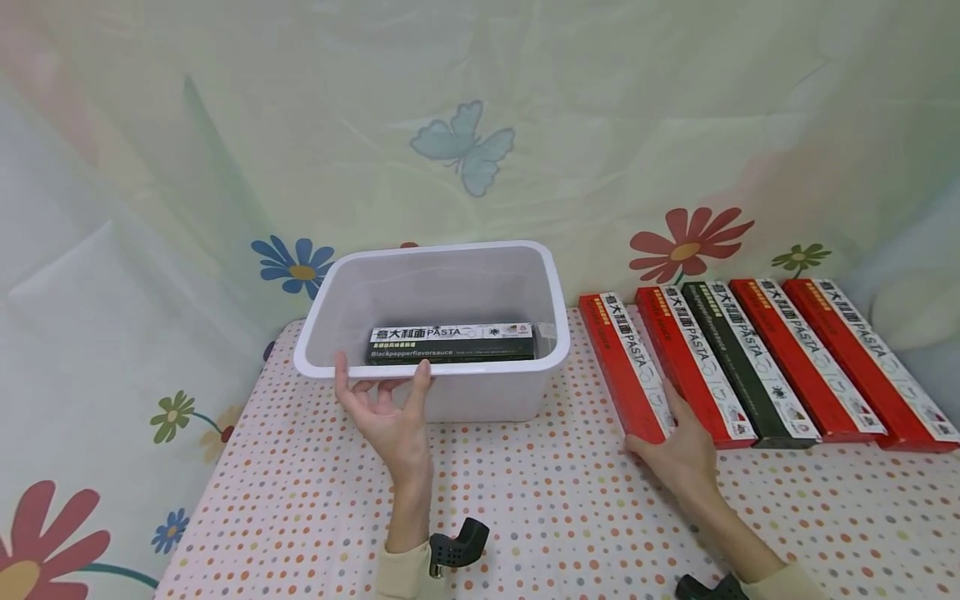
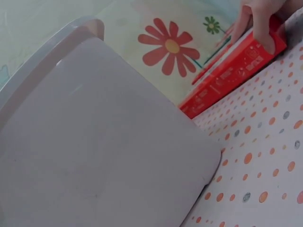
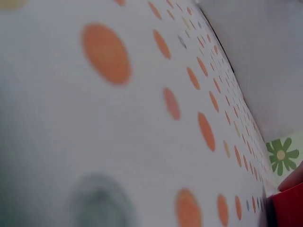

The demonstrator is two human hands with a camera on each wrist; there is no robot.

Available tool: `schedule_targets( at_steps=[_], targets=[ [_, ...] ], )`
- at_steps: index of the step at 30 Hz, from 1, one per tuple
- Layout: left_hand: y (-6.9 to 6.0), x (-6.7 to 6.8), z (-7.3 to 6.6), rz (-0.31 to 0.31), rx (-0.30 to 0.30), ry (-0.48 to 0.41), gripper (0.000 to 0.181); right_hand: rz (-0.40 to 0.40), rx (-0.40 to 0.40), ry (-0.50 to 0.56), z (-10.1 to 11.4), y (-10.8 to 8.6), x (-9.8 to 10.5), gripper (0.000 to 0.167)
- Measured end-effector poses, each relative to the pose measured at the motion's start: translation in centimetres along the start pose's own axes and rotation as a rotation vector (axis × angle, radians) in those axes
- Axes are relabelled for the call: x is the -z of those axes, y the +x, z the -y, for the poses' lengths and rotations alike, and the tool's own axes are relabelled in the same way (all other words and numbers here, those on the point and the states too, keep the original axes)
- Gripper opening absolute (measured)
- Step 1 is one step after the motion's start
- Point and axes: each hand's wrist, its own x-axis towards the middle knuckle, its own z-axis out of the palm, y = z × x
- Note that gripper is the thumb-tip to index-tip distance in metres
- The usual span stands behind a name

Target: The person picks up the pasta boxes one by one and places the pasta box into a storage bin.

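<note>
A white plastic bin (image 1: 480, 396) stands on the dotted tablecloth, with a black pasta box (image 1: 450, 346) lying lengthwise inside. My left hand (image 1: 390, 421) holds the bin's front rim, its thumb and a finger up against the edge. To the right, my right hand (image 1: 682, 454) grips the near end of the leftmost red pasta box (image 1: 626, 367), thumb on one side and fingers on the other. That grip also shows in the left wrist view, where the hand (image 2: 260, 16) straddles the red box (image 2: 232, 71). Only a red corner (image 3: 289, 208) appears in the right wrist view.
Right of the gripped box lie more pasta boxes side by side: a red one (image 1: 697, 367), a black one (image 1: 750, 367), then two red ones (image 1: 806, 358) (image 1: 870, 367). A flowered curtain (image 1: 570, 150) hangs behind the table.
</note>
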Motion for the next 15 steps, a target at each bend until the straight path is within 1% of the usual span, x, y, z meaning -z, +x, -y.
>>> schedule_targets(
  at_steps=[5, 8, 10, 15],
  targets=[
    [0.0, -0.2, -0.1, 0.010, -0.009, -0.008, 0.107, -0.010, 0.006, -0.017, 0.3, -1.1, 0.7, 0.104],
    [0.0, -0.2, -0.1, 0.010, -0.009, -0.004, 0.107, -0.018, 0.007, -0.039, 0.4, -2.0, 1.7, 0.104],
    [0.0, -0.2, -0.1, 0.010, -0.006, 0.000, 0.107, -0.020, 0.007, -0.048, 0.5, -2.5, 2.5, 0.105],
    [-0.1, -0.1, -0.1, 0.010, -0.001, 0.006, 0.107, -0.023, 0.037, -0.044, 1.0, -3.4, 5.2, 0.107]
  ],
)
